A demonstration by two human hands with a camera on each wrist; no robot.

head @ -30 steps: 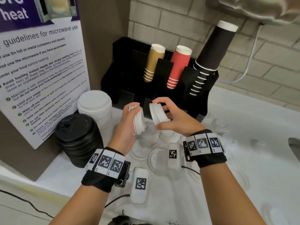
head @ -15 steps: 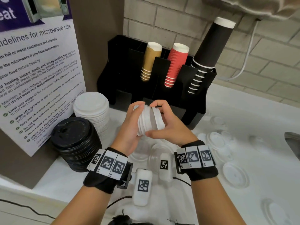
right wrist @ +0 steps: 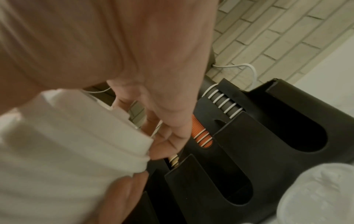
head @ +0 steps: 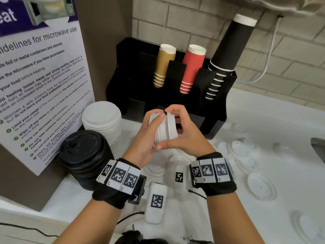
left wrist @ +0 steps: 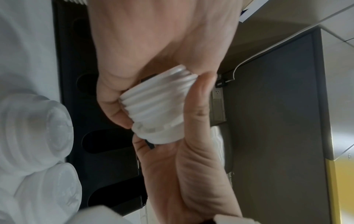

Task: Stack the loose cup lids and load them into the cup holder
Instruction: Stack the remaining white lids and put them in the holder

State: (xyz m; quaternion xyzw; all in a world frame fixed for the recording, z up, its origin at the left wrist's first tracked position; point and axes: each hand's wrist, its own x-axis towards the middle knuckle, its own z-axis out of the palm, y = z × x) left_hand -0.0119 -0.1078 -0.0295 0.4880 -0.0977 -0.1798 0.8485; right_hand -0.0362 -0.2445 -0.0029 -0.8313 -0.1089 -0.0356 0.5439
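Both hands meet in front of the black cup holder (head: 219, 110), sharing one short stack of white lids (head: 165, 129) held on its side above the table (head: 263, 117). The left hand (head: 147, 138) curls its fingers over the left end of the stack, with its thumb lying along the ribbed rims in the left wrist view. The right hand (head: 186, 136) wraps the right end, its fingers arched over the top and its thumb running underneath, so the stack is pinched between the two hands. Behind them the cup holder carries a tan cup stack (head: 163, 66), a red cup stack (head: 191, 67) and a tall black cup stack (head: 226, 50), each leaning in its own slot. To the left stand a pile of white lids (head: 102, 120) and, nearer, a pile of black lids (head: 84, 155), touching each other. Loose clear lids (head: 260, 187) lie scattered flat on the table to the right and under the wrists.
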